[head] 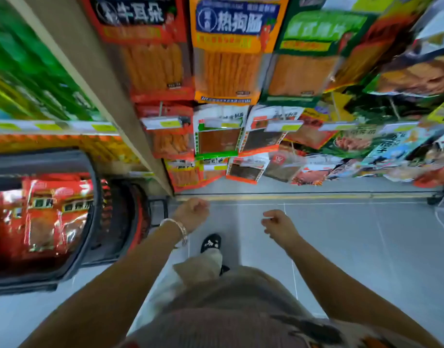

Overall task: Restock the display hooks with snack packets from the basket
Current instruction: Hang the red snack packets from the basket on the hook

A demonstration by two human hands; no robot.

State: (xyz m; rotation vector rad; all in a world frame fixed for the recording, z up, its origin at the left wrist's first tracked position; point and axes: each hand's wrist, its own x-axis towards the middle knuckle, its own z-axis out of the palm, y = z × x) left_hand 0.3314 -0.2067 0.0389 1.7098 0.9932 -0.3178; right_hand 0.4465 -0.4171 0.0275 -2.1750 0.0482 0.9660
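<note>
Glossy red foil snack packets (47, 217), crinkled, lie heaped in a dark basket (90, 197) with rounded rim, on grey tiled floor (341, 247). Left hand (192, 213), bangled wrist, curled into an empty fist just right of the basket's rim. Right hand (278, 223) loosely curled, empty, well apart. Hanging packets (226, 56) crowd display hooks above.

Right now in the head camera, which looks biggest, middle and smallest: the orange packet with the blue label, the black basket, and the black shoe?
1. black basket, widest in view
2. orange packet with the blue label, though it hangs near the camera, which may exaggerate it
3. black shoe, clearly smallest
</note>
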